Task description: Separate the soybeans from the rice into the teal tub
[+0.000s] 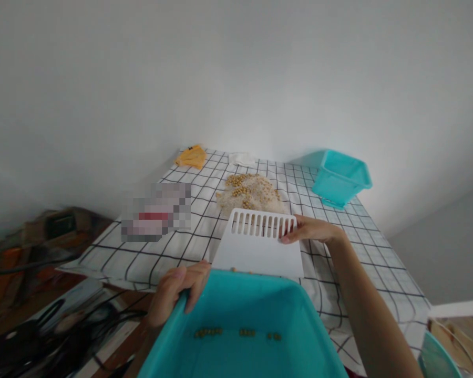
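My right hand (310, 230) grips the side of a white slotted scoop (258, 253), with its row of slots facing the far side of the table. The scoop's near edge rests at the rim of a teal bin (256, 302), and a few yellow beans lie near that edge. My left hand (181, 286) is closed over the bin's left rim. Several beans (247, 332) lie at the bottom inside the bin. Just beyond the slots, a pile of rice-like grain and yellow beans (252, 192) is spread on the checked tablecloth (197, 220).
A second, smaller teal basket (341, 178) stands at the table's right side. A yellow bag (192, 156) and a white cloth or paper (242, 159) lie at the back by the wall. A pixelated packet (157, 212) is at left. Cables and dark bags (51, 336) clutter the lower left.
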The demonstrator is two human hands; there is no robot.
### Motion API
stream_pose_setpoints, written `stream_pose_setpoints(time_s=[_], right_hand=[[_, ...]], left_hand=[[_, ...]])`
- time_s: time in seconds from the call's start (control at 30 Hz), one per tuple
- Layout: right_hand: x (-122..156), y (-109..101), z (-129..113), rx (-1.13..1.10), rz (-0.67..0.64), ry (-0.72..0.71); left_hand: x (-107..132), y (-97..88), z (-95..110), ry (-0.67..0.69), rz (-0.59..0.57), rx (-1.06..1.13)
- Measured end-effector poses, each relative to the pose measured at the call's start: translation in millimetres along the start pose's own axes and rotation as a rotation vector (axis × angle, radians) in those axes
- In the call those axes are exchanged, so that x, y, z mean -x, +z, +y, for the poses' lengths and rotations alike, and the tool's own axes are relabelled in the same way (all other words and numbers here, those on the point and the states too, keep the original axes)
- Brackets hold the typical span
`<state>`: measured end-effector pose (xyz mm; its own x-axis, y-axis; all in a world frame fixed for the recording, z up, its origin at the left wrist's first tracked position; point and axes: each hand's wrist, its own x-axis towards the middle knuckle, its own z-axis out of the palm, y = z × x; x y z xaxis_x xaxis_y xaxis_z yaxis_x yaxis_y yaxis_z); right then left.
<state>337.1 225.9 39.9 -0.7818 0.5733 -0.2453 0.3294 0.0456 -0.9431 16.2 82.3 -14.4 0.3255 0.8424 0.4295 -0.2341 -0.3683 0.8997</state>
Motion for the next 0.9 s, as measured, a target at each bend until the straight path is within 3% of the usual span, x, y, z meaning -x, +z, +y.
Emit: stream_pose_setpoints(time_s=[0.37,0.67,0.77,0.9], right_hand=[[-4.5,5.4,1.0,-0.065,-0.066,-0.015],[4.1,0.4,-3.2,-0.128,0.002,-0.070],[6.0,-0.4,-4.8,-0.130,0.062,-0.077],[3.3,-0.1,-2.5,-0.154,0.244,-0.128]], left_hand=[[1.7,-0.6,0.7,-0.019,0.030,-0.066],[1.1,-0.7,1.4,-0.003,0.008,-0.021],[1.4,-1.3,0.6,-0.001,-0.005,-0.037],[0.9,-0.4,0.7,-0.003,0.021,-0.044]])
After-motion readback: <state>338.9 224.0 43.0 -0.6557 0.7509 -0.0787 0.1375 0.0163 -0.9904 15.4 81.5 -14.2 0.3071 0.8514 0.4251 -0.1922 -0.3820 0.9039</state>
